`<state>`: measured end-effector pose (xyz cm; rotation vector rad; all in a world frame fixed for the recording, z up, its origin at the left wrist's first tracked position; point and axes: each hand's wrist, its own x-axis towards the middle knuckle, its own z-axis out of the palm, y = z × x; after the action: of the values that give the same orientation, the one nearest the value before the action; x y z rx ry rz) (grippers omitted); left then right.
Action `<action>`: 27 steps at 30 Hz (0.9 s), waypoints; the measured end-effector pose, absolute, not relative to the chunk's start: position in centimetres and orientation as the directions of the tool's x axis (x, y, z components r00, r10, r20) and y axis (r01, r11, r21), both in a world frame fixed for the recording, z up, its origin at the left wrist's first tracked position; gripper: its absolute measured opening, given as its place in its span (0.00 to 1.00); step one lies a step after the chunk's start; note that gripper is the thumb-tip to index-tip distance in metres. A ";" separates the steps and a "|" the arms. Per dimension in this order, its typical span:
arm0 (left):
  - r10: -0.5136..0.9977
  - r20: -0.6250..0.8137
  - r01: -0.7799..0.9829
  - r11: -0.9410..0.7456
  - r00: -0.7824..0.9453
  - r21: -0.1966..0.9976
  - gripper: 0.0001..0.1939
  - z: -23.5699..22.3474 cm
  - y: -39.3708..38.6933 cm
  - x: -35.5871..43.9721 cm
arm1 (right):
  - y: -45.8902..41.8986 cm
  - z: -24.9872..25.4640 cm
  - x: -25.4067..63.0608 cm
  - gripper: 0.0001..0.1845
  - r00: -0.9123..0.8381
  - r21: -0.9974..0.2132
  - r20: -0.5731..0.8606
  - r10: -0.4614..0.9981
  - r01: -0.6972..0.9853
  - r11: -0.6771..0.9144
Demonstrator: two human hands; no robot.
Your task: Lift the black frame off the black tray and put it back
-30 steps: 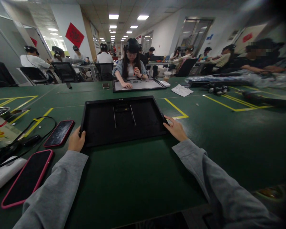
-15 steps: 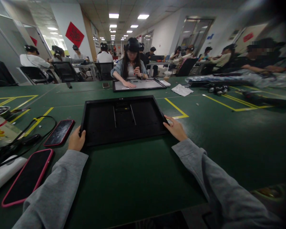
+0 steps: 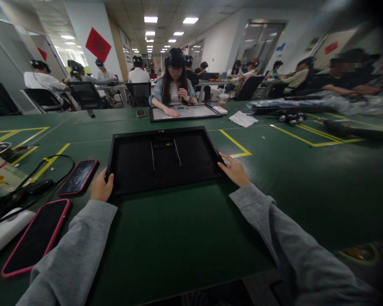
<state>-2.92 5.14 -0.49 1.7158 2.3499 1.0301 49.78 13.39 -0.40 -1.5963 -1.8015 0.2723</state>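
A black monitor housing [image 3: 130,163], shallow and rimmed, lies in front of me on the green table [image 3: 166,238]. Two thin metal rails and a recessed middle section show inside it. My left hand [image 3: 102,185] grips the housing's left rim near its front corner, thumb on the inner side. On the opposite edge, my right hand [image 3: 234,170] holds the right rim between thumb and fingers. Most of the fingers of my left hand are hidden behind the frame.
Left of me lie two pink-edged phones [image 3: 38,238], a white object [image 3: 6,231], black cables and a plastic container [image 3: 3,172]. Across the table a person rests a hand on another panel [image 3: 191,111]. Crumpled tissue [image 3: 242,119] and plastic-wrapped parts [image 3: 284,105] lie further right.
Both hands keep their hold on the housing, which stays in place on the table. The whole view has shifted very slightly.
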 end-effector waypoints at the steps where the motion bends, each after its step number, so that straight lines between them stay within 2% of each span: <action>1: 0.863 0.331 0.826 0.160 -0.383 0.541 0.29 -0.5 5.1 -2.9 | 13.4 -0.4 49.8 0.29 0.010 -0.580 0.361 0.932 0.786 0.216; 27: 0.861 0.337 0.841 0.172 -0.381 0.513 0.28 -0.9 5.4 -3.1 | 13.2 -0.2 49.8 0.29 0.007 -0.581 0.352 0.936 0.786 0.212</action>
<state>-3.09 5.35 -0.87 1.7295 2.3806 1.0086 49.79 13.20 -0.21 -1.6031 -1.8050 0.2791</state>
